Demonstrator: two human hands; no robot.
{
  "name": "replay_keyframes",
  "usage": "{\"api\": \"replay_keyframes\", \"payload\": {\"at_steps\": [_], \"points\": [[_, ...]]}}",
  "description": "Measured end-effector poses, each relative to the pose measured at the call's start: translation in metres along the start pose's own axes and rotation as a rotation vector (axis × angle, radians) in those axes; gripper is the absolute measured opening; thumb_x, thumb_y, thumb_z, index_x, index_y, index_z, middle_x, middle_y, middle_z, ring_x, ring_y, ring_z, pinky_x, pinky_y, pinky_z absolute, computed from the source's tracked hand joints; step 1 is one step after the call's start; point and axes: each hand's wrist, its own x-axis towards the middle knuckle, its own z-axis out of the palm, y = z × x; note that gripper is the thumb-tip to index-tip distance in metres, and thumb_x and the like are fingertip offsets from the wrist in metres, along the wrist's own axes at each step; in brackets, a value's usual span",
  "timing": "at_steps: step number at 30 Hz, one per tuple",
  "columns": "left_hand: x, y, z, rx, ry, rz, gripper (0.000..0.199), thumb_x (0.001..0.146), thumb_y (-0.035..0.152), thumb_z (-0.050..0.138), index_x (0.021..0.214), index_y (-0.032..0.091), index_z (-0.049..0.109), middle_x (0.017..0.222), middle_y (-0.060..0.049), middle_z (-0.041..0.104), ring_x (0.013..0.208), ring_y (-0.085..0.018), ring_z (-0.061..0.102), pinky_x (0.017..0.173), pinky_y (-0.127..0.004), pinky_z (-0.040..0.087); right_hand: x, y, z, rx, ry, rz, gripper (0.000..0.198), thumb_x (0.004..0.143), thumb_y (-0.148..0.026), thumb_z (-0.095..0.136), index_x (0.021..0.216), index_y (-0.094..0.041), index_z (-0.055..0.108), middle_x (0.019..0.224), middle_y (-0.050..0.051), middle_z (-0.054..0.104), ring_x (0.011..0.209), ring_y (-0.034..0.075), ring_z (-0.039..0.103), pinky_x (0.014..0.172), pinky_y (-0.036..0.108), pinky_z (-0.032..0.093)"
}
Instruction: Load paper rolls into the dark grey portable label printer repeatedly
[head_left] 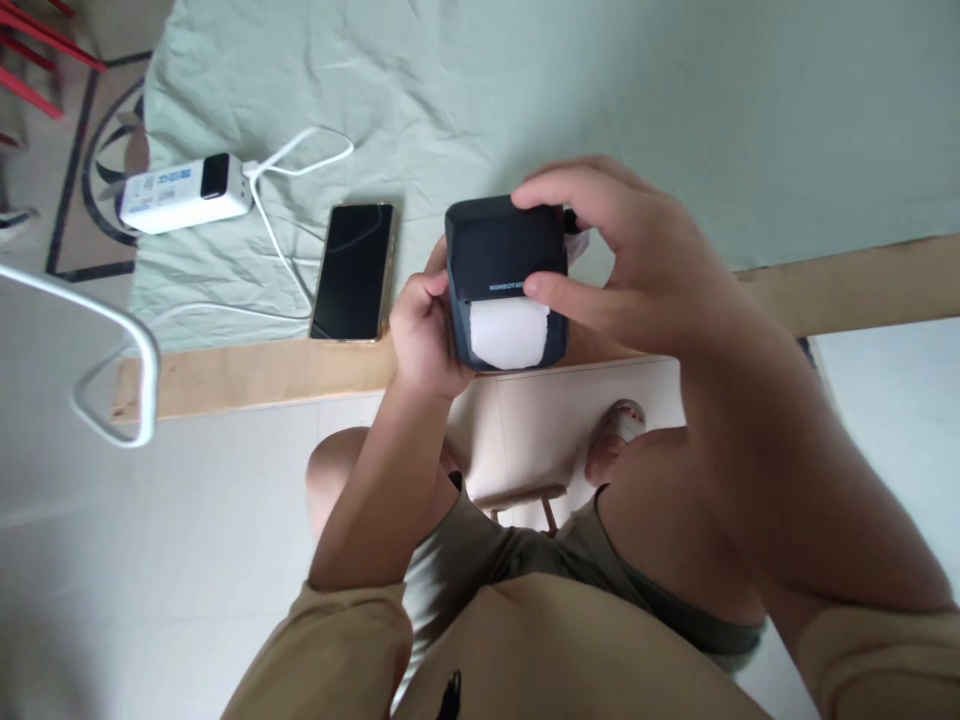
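A dark label printer (pixel 504 240) with "NIIMBOT" lettering is held up at the near edge of the cloth-covered table. White paper (pixel 510 335) with a ragged end sticks out of its slot toward me. My left hand (pixel 426 335) is closed around the printer's left side, thumb along its edge. On the other side, my right hand (pixel 611 245) grips the top right part, with its thumb beside the lettering and its fingertips at the far edge of the lid. A small black and whitish piece (pixel 574 232) shows behind the printer's right side, partly hidden.
A smartphone (pixel 352 272) with a dark screen lies left of the printer. Farther left is a white power bank (pixel 187 195) with a white cable (pixel 264 205) plugged in. The green cloth (pixel 420 90) is wrinkled, and the table's wooden edge (pixel 225 380) runs along the near side.
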Motion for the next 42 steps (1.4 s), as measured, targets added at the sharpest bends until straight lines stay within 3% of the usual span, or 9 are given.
{"api": "replay_keyframes", "payload": {"at_steps": [7,12,18,22,25,28,33,38,42], "points": [[0.000,-0.003,-0.006,0.062,0.160,0.006,0.015,0.078,0.030,0.049,0.068,0.020,0.052,0.074,-0.004,0.058,0.117,-0.026,0.059,0.089,-0.033,0.052,0.002,-0.007,-0.006,-0.011,-0.047,0.023,0.050,0.072,-0.024,0.070,0.121,-0.029,0.057,0.126,0.001,0.062,0.114,0.020,0.059,0.095,0.034,0.054],[0.000,-0.002,-0.002,-0.010,0.066,0.005,0.010,0.079,0.028,0.050,0.073,0.021,0.056,0.072,-0.002,0.060,0.119,-0.024,0.059,0.094,-0.033,0.051,0.005,-0.014,-0.010,-0.127,-0.050,0.035,0.047,0.070,-0.025,0.071,0.116,-0.026,0.061,0.121,0.005,0.060,0.110,0.021,0.059,0.079,0.032,0.054],[-0.004,0.003,0.009,0.050,-0.110,-0.016,0.028,0.083,0.042,0.048,0.098,0.024,0.064,0.104,-0.005,0.069,0.127,-0.027,0.054,0.098,-0.036,0.049,0.010,-0.019,-0.010,-0.161,0.299,0.057,0.008,0.083,-0.020,0.055,0.084,-0.019,0.063,0.054,-0.004,0.038,0.050,0.009,0.038,0.059,0.029,0.040],[-0.002,0.001,0.006,0.036,-0.177,-0.013,0.032,0.083,0.028,0.047,0.111,0.026,0.061,0.109,-0.003,0.068,0.113,-0.023,0.063,0.096,-0.034,0.050,0.011,-0.015,-0.013,0.072,0.378,0.142,0.012,0.084,-0.010,0.048,0.081,-0.022,0.046,0.065,-0.003,0.046,0.060,0.010,0.057,0.053,0.025,0.039],[0.001,-0.002,0.002,-0.014,-0.177,0.006,0.033,0.084,0.030,0.045,0.111,0.025,0.062,0.101,-0.002,0.070,0.114,-0.023,0.063,0.099,-0.034,0.049,0.011,-0.013,-0.013,0.013,0.433,0.124,0.015,0.079,-0.010,0.051,0.079,-0.021,0.041,0.078,-0.001,0.052,0.065,0.009,0.053,0.051,0.023,0.037],[0.002,-0.003,0.002,0.002,-0.157,0.018,0.034,0.084,0.033,0.045,0.112,0.024,0.061,0.102,-0.003,0.071,0.128,-0.024,0.056,0.107,-0.035,0.045,0.011,-0.017,-0.010,-0.171,0.238,0.142,0.005,0.079,-0.017,0.054,0.083,-0.019,0.053,0.079,-0.002,0.060,0.056,0.007,0.043,0.058,0.025,0.039],[0.001,-0.005,-0.001,0.030,-0.200,0.034,0.036,0.083,0.031,0.048,0.116,0.023,0.057,0.123,-0.003,0.067,0.139,-0.024,0.046,0.112,-0.036,0.041,0.012,-0.028,-0.006,-0.495,-0.277,0.279,0.020,0.087,-0.028,0.047,0.099,-0.027,0.064,0.104,0.001,0.069,0.075,0.018,0.058,0.059,0.031,0.028],[0.002,-0.006,-0.007,0.090,-0.256,0.047,0.040,0.081,0.036,0.054,0.118,0.023,0.058,0.134,-0.003,0.061,0.142,-0.026,0.041,0.112,-0.034,0.041,0.010,-0.027,-0.007,-0.487,-0.361,0.286,0.025,0.084,-0.033,0.050,0.106,-0.031,0.061,0.087,0.002,0.068,0.070,0.020,0.056,0.057,0.029,0.022],[0.002,-0.006,-0.004,0.047,-0.236,0.047,0.036,0.081,0.033,0.053,0.114,0.021,0.060,0.122,-0.003,0.067,0.137,-0.025,0.047,0.110,-0.033,0.043,0.005,-0.026,-0.021,-0.288,-0.262,0.238,0.035,0.075,-0.028,0.058,0.109,-0.031,0.061,0.093,-0.001,0.069,0.069,0.016,0.057,0.060,0.029,0.034]]}}
